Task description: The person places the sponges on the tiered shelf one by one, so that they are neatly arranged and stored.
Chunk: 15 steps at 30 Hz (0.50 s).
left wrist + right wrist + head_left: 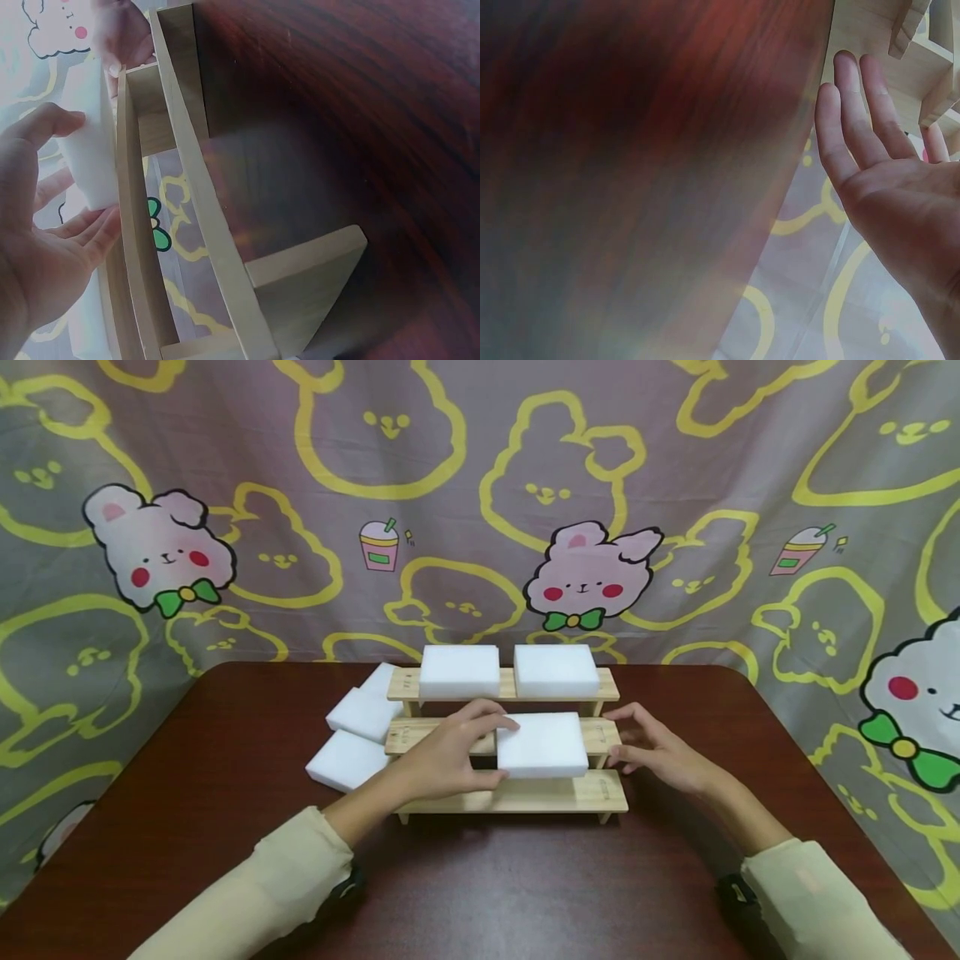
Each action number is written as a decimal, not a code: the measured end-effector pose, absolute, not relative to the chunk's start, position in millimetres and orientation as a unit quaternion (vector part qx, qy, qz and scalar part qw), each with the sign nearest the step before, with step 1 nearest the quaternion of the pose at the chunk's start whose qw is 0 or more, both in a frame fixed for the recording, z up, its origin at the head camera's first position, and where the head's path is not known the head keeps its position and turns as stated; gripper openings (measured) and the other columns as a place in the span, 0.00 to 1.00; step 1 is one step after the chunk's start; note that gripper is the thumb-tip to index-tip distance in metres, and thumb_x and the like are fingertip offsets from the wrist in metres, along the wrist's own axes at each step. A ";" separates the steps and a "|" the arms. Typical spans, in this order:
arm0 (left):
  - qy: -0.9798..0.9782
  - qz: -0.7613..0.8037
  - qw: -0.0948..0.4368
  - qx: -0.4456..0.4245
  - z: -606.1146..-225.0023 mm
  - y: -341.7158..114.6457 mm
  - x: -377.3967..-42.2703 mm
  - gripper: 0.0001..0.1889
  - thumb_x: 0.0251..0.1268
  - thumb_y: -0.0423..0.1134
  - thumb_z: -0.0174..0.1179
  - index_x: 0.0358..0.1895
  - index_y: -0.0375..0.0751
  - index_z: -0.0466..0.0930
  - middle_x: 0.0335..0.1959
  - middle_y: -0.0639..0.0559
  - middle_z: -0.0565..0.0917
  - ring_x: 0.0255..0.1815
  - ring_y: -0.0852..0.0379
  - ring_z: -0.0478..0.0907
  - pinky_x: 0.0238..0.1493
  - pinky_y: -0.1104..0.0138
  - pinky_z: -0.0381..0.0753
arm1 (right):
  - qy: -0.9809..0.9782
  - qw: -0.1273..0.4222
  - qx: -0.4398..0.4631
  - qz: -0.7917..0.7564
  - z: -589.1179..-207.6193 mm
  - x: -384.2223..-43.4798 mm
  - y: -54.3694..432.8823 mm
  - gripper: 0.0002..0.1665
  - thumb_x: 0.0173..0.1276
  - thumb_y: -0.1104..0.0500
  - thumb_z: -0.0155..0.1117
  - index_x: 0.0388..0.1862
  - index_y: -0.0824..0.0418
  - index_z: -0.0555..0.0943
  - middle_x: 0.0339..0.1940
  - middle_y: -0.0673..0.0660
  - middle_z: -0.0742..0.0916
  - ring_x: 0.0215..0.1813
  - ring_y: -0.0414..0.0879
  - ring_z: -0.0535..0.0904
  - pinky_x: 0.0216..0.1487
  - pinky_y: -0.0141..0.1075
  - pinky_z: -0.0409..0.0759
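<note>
A three-tier wooden stand point(431, 802) stands on the table. Above the right half of its middle tier is a white foam block point(542, 743), which my left hand point(444, 750) grips at the left edge. In the left wrist view, the thumb lies on the face of that foam block point(90, 150) and fingertips meet its edge. My right hand point(663, 753) is at the right end of the middle tier, thumb and index finger beside the wood. The right wrist view shows that hand's fingers point(855, 127) extended; whether they touch the stand I cannot tell.
Two more white foam blocks sit on the top tier, one left point(459, 671) and one right point(556, 671). Several loose foam blocks point(348, 760) lie on the table point(225, 793) left of the stand. Behind hangs a patterned curtain point(450, 460).
</note>
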State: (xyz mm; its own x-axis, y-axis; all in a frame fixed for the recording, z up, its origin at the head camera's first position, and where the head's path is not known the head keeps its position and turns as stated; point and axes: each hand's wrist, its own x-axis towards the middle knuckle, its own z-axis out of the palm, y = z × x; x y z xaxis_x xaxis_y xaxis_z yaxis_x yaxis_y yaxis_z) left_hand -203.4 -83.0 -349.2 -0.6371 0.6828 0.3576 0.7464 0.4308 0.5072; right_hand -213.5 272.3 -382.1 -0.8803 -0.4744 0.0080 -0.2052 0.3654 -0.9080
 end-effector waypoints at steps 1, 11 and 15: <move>-0.844 -0.324 0.050 -0.423 -349.1 -82.3 -203.7 0.27 0.58 0.39 0.75 0.61 0.39 0.80 0.62 0.44 0.76 0.60 0.48 0.77 0.58 0.56 0.80 | 0.817 0.129 -0.208 -0.523 -382.1 -213.6 272.2 0.28 0.78 0.63 0.60 0.70 0.67 0.61 0.47 0.67 0.83 0.46 0.51 0.85 0.43 0.44 0.85; -0.845 -0.329 0.041 -0.419 -350.6 -76.3 -205.4 0.27 0.58 0.39 0.74 0.61 0.38 0.80 0.63 0.44 0.75 0.61 0.48 0.77 0.61 0.57 0.79 | 0.822 0.132 -0.199 -0.517 -381.5 -213.0 271.5 0.28 0.78 0.62 0.60 0.70 0.66 0.62 0.51 0.68 0.82 0.47 0.52 0.84 0.43 0.45 0.85; -0.847 -0.330 0.045 -0.415 -351.7 -73.3 -205.9 0.26 0.58 0.38 0.75 0.60 0.38 0.80 0.62 0.44 0.75 0.61 0.48 0.77 0.61 0.57 0.79 | 0.822 0.133 -0.198 -0.518 -381.6 -212.7 271.5 0.28 0.78 0.62 0.60 0.71 0.66 0.62 0.51 0.68 0.82 0.47 0.53 0.84 0.43 0.44 0.84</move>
